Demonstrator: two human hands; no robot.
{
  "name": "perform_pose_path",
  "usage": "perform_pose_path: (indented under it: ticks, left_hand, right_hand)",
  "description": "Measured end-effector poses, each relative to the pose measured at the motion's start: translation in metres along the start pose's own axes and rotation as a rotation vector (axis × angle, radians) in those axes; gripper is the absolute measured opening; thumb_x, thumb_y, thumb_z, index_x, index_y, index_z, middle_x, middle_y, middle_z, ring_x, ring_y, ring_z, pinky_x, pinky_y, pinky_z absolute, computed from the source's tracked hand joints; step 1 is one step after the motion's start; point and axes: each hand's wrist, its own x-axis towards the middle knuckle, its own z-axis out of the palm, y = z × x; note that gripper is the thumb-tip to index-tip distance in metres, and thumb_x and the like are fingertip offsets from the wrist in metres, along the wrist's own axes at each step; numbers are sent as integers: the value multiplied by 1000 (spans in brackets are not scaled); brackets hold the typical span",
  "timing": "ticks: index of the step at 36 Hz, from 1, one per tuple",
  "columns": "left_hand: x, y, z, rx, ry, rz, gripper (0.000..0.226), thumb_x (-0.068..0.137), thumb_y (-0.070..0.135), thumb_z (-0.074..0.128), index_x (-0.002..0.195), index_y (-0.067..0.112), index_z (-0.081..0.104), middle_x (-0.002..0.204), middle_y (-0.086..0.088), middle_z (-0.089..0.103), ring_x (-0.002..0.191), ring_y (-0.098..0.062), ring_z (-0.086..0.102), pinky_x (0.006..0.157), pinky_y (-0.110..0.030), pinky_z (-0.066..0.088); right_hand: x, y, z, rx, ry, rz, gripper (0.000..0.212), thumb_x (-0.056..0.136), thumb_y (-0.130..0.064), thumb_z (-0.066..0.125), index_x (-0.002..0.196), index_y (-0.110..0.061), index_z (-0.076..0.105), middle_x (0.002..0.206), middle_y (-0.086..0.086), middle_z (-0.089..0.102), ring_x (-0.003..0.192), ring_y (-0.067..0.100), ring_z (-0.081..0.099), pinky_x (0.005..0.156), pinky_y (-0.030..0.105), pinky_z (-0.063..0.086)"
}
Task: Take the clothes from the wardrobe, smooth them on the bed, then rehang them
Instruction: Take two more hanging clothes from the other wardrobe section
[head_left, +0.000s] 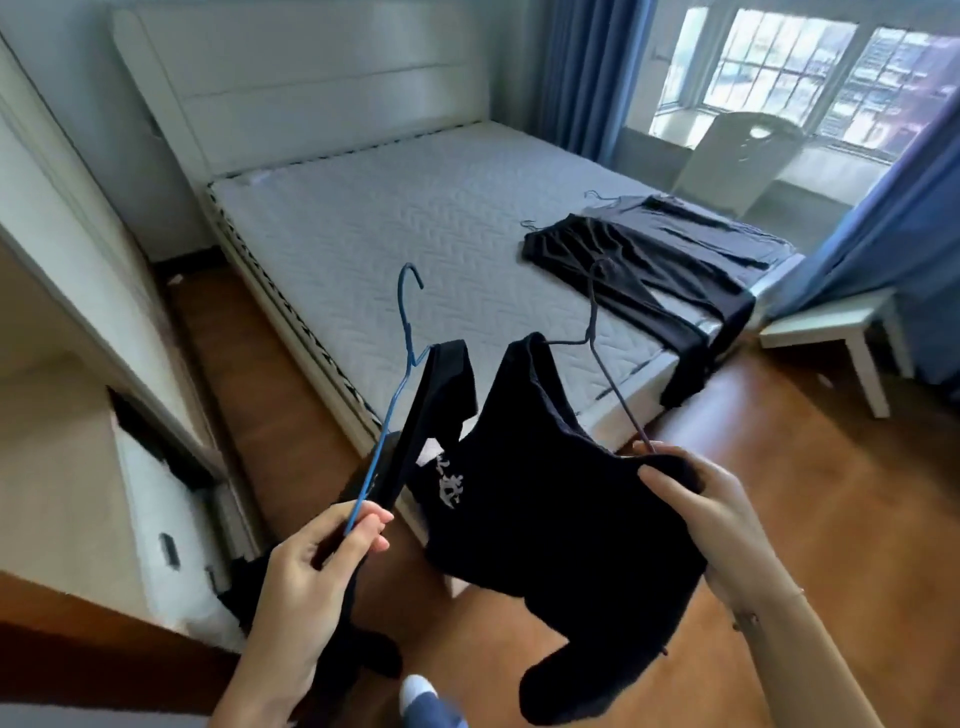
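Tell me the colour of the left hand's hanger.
The hanger is blue; the head view shows it.

A black top (545, 499) with a white print (447, 486), a blue wire hanger (401, 371) and a grey wire hanger (597, 317) showed against a pale grey mattress (415, 234) quilted in zigzags, blue curtains (582, 67) and a brown wooden floor (789, 447).

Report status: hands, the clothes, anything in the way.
Left hand grips blue wire hanger carrying dark garment. Right hand grips black printed top on grey wire hanger. Two dark garments lie on grey quilted mattress, far corner.
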Motion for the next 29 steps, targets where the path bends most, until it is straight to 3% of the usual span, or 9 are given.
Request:
perform_pose_path:
  ticks: [5, 9, 16, 20, 23, 27, 29]
  left_hand:
    - [-48, -5, 51, -4, -106, 34, 26, 87, 7, 62, 74, 27, 72, 64, 5, 69, 64, 3, 62, 66, 2, 42]
    - [-80, 2, 89, -32, -178, 74, 25, 87, 5, 62, 70, 21, 72, 60, 5, 66, 61, 4, 60, 67, 1, 43]
    - [-101, 30, 146, -114, -291, 69, 27, 86, 13, 64, 67, 29, 75, 60, 6, 65, 65, 2, 61, 72, -11, 47]
    - [-91, 53, 178, -131, -376, 73, 29, 87, 16, 63, 63, 27, 74, 72, 5, 70, 78, 0, 64, 77, -13, 49]
    - [-73, 57, 203, -103, -419, 47, 24, 87, 19, 64, 66, 25, 74, 82, 0, 71, 85, -11, 65, 84, -26, 47]
    - [-38, 43, 237, -68, -448, 31, 24, 88, 18, 63, 70, 27, 76, 76, 2, 70, 74, -6, 64, 65, -13, 49]
    - [-17, 31, 252, -62, -473, 41, 25, 89, 14, 60, 72, 24, 75, 78, -1, 65, 72, -4, 62, 59, -6, 46]
  right_hand:
    - [-60, 31, -62, -19, 65, 26, 20, 85, -11, 66, 99, -25, 71, 93, 3, 74, 86, 20, 71, 73, 33, 57]
    - [-100, 50, -104, 9, 126, 55, 19, 84, -10, 67, 100, -20, 71, 94, 6, 74, 87, 24, 70, 78, 35, 56]
    - [-144, 46, -177, 53, 238, 45, 19, 85, -7, 64, 100, -16, 71, 92, 10, 74, 86, 26, 70, 81, 38, 55]
    - [-141, 38, -219, 57, 293, 11, 21, 81, -8, 67, 101, -14, 70, 88, 9, 74, 78, 19, 69, 68, 25, 56]
    - [-125, 33, -245, 66, 327, -8, 19, 84, -4, 65, 99, -14, 70, 81, 5, 74, 68, 12, 68, 57, 16, 54]
    - [-87, 29, -277, -6, 308, -27, 19, 83, -3, 65, 99, -13, 71, 82, 6, 74, 64, 8, 68, 54, 13, 52]
    - [-63, 28, -291, -21, 275, -21, 18, 79, -14, 71, 97, -13, 72, 85, 10, 74, 64, 8, 67, 54, 13, 52]
